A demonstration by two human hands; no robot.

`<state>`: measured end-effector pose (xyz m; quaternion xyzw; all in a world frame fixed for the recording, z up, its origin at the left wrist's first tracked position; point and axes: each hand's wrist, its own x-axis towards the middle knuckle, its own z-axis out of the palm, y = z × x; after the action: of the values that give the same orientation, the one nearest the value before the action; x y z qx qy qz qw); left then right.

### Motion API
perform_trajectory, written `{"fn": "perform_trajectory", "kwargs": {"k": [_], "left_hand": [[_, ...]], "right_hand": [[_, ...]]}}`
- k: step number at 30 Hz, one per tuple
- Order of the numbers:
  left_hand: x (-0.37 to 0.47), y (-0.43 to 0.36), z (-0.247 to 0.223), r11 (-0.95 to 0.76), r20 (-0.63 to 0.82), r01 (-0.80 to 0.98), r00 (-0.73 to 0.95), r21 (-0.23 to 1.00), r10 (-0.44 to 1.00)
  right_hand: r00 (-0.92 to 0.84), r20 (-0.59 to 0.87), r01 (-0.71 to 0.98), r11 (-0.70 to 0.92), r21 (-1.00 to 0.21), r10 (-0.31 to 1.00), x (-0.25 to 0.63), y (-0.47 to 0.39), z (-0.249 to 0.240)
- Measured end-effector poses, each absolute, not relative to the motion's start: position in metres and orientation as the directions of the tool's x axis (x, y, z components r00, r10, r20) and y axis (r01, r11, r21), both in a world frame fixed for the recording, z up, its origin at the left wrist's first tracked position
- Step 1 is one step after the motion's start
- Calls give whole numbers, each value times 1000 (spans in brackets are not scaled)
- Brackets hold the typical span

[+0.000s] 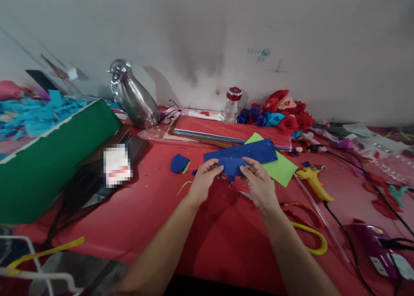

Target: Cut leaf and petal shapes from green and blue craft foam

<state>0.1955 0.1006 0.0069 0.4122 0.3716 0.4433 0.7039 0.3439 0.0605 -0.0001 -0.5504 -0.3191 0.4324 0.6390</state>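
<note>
Between both hands I hold a small blue felt piece [231,166], roughly rectangular, above the red table. My left hand [206,175] pinches its left end with thumb and fingers. Its right end is in the grip of my right hand [258,177]. Just behind lies a longer blue felt strip [255,151], partly over a lime green felt sheet [282,169]. Cut blue felt petals [179,163] lie to the left, with a bit of green under them. Scissors with red and yellow handles [315,240] rest by my right forearm, their blades partly hidden by the right hand.
A yellow glue gun [313,182] and a purple power strip [377,248] with black cords lie right. Stacked felt sheets [233,130], a steel jug [134,93], a glass jar [232,104] and fabric flowers [287,110] line the wall. A green box [58,162] stands left.
</note>
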Motion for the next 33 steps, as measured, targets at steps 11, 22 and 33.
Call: {"fn": "perform_trajectory", "kwargs": {"k": [11,22,33], "left_hand": [[194,104,6,337,-203,-390,346,857,916],[192,94,21,284,-161,-251,417,926,894],[93,56,14,-81,84,672,28,736,996]], "right_hand": [[396,-8,-58,17,-998,918,340,59,-4],[340,136,117,101,-988,930,331,57,-4],[17,108,716,63,-695,994,336,15,9]]}}
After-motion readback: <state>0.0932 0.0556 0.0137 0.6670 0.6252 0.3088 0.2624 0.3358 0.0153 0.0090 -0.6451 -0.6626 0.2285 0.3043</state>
